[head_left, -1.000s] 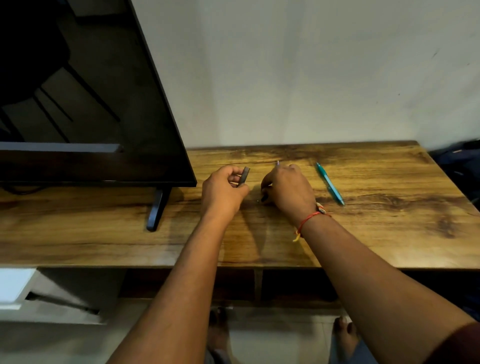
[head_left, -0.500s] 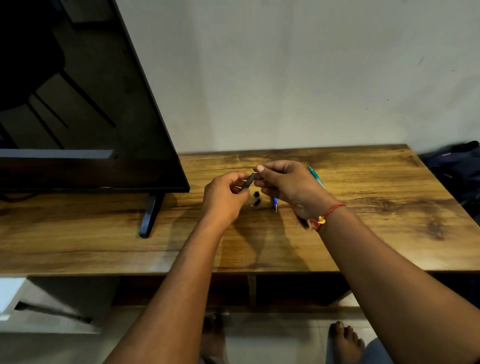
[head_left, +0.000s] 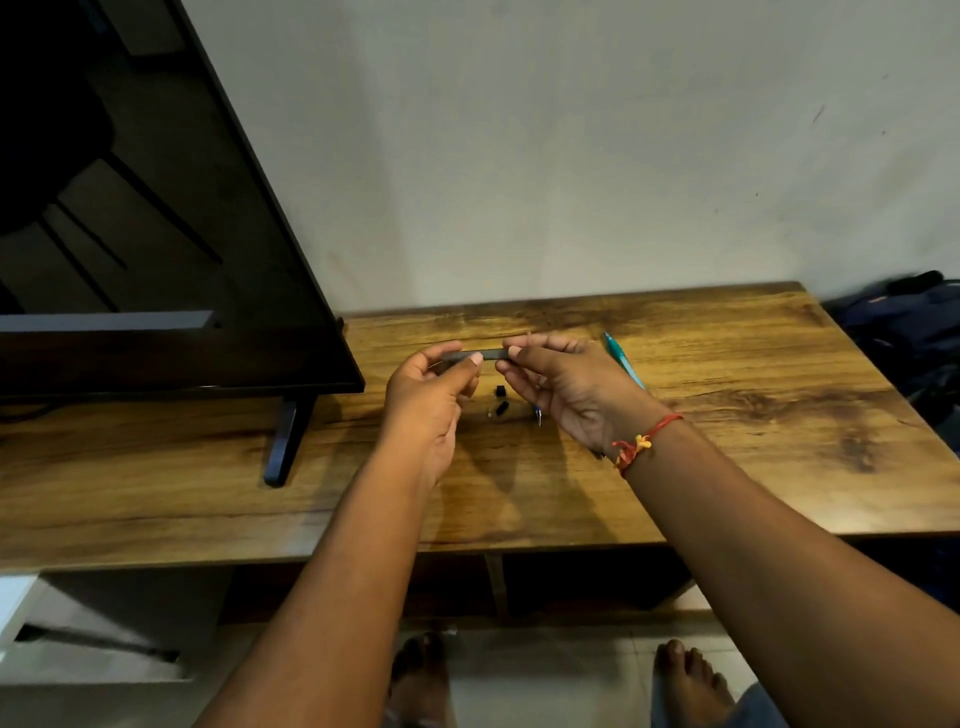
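Observation:
A short dark grey pen barrel (head_left: 491, 354) lies level in the air above the wooden table (head_left: 727, 441). My left hand (head_left: 431, 400) pinches its left end between thumb and fingers. My right hand (head_left: 566, 389) pinches its right end the same way. Below the barrel, two small black pen parts (head_left: 501, 400) lie on the table. A thin blue-tipped refill (head_left: 537, 415) lies beside them, partly hidden by my right hand. A teal pen (head_left: 621, 358) lies on the table behind my right hand.
A large black TV (head_left: 156, 234) stands at the left on a dark foot (head_left: 283, 441). A dark bag (head_left: 914, 332) sits off the table's right end. A wall closes the back. Bare feet (head_left: 685, 680) show on the floor below the front edge.
My right hand rose off the table and took the right end of the barrel. The barrel turned from upright to level between both hands. Small parts now show on the table.

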